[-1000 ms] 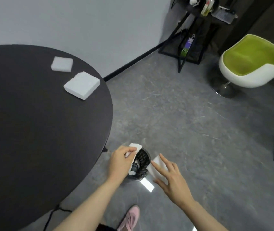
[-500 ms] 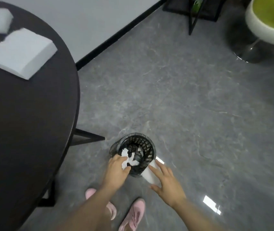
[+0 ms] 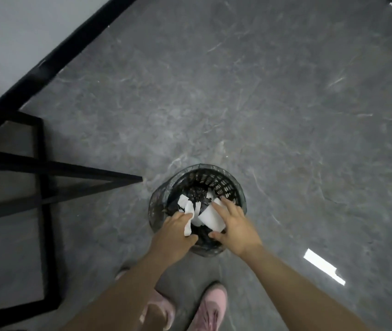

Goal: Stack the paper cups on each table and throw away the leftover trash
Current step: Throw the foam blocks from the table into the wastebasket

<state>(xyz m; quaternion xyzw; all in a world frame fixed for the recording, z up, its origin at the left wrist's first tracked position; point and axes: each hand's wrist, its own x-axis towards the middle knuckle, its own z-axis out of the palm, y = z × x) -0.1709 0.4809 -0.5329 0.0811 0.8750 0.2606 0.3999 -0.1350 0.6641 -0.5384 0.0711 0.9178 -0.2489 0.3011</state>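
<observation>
Hands over bin (image 3: 226, 185) | left hand (image 3: 173, 237) pinches paper strip (image 3: 188, 217) | right hand (image 3: 235, 225) fingers spread on tissue (image 3: 210, 217), grip unclear

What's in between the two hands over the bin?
In the head view, white paper scraps lie between the left hand and right hand, over the mouth of the black mesh bin.

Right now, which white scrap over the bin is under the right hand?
The broad flat paper sheet, under the right hand; the left hand holds the narrow crumpled strip.
</observation>
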